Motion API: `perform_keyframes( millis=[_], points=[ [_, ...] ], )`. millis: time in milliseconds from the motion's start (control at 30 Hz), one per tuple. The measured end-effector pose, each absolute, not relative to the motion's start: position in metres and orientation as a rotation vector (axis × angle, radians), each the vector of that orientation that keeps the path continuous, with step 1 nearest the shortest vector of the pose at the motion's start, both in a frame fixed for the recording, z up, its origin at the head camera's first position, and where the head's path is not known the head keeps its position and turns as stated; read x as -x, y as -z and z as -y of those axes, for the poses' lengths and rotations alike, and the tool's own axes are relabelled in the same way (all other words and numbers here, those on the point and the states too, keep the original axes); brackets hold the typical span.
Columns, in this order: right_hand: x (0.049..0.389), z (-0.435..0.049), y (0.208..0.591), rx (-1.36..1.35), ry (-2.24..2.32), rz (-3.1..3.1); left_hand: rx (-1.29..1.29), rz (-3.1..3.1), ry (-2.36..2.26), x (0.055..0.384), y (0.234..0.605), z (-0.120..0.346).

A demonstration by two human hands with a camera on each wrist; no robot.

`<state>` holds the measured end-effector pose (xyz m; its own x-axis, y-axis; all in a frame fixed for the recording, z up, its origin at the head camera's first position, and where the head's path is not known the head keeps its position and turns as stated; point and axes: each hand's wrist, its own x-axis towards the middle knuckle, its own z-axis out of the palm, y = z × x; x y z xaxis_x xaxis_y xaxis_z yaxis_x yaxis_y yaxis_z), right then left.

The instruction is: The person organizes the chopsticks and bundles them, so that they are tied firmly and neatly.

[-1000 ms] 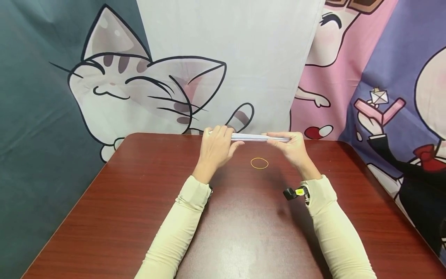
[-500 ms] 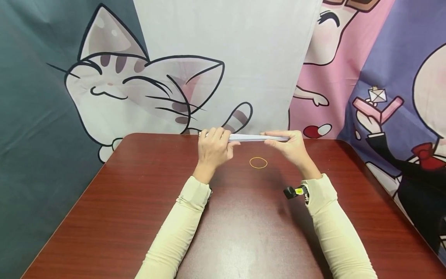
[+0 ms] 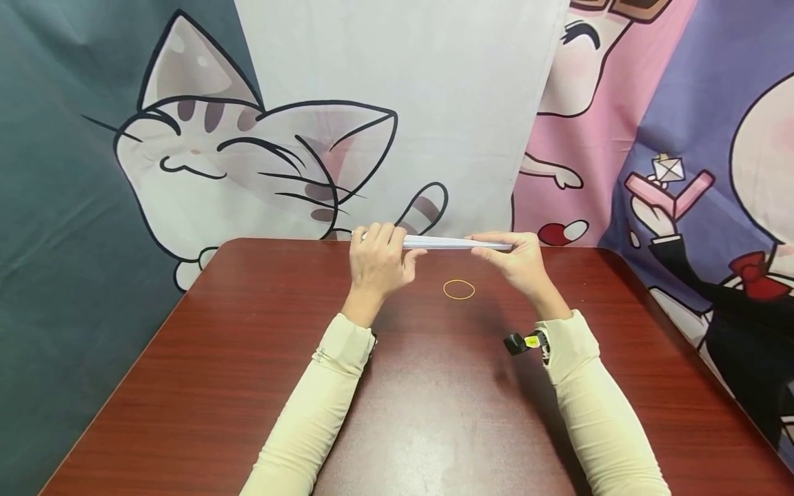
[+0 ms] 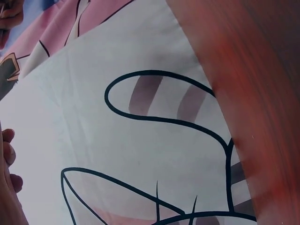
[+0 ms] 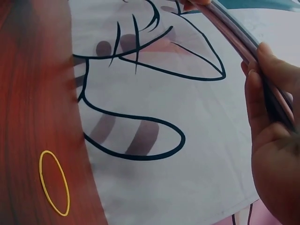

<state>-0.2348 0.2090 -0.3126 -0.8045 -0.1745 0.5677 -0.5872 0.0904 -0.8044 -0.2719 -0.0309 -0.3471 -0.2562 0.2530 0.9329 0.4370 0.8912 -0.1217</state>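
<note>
Held level above the far part of the table is a thin stack of white paper (image 3: 437,242), seen edge-on in the head view. My left hand (image 3: 377,263) grips its left end, fingers curled over the top with the thumb pointing right. At the other end, my right hand (image 3: 520,265) pinches the stack between thumb and fingers. The right wrist view shows several layered edges of the stack (image 5: 234,35) running up from the right hand (image 5: 276,154). In the left wrist view only some fingers (image 4: 9,153) show at the left edge.
A yellow rubber band (image 3: 459,299) lies on the reddish-brown table (image 3: 248,358), nearer to me than the stack. Behind the table's far edge hangs a cloth backdrop (image 3: 471,103) with cartoon animals. A small black camera (image 3: 515,343) sits at the right wrist.
My left hand has shifted slightly left, with a little more of the stack's edge showing between the hands. The right hand keeps its pinch, and the rubber band stays on the table.
</note>
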Motion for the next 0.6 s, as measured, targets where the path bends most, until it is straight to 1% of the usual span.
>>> perform_keyframes(
  millis=[333,400,467,533,600],
  points=[
    [0.237,-0.210,0.313,-0.745,-1.782,2.112,0.511,1.891,0.172,0.271,0.347,0.033],
    [0.242,-0.215,0.316,-0.771,-1.841,2.106,0.520,1.883,0.176,0.271,0.346,0.035],
    [0.250,-0.223,0.321,-0.793,-2.009,2.025,0.520,1.880,0.179,0.271,0.344,0.037],
    [0.260,-0.231,0.329,-0.726,-2.159,1.949,0.517,1.879,0.189,0.272,0.342,0.038],
    [0.272,-0.239,0.341,-0.578,-2.191,1.958,0.512,1.884,0.201,0.271,0.341,0.040]
  ],
)
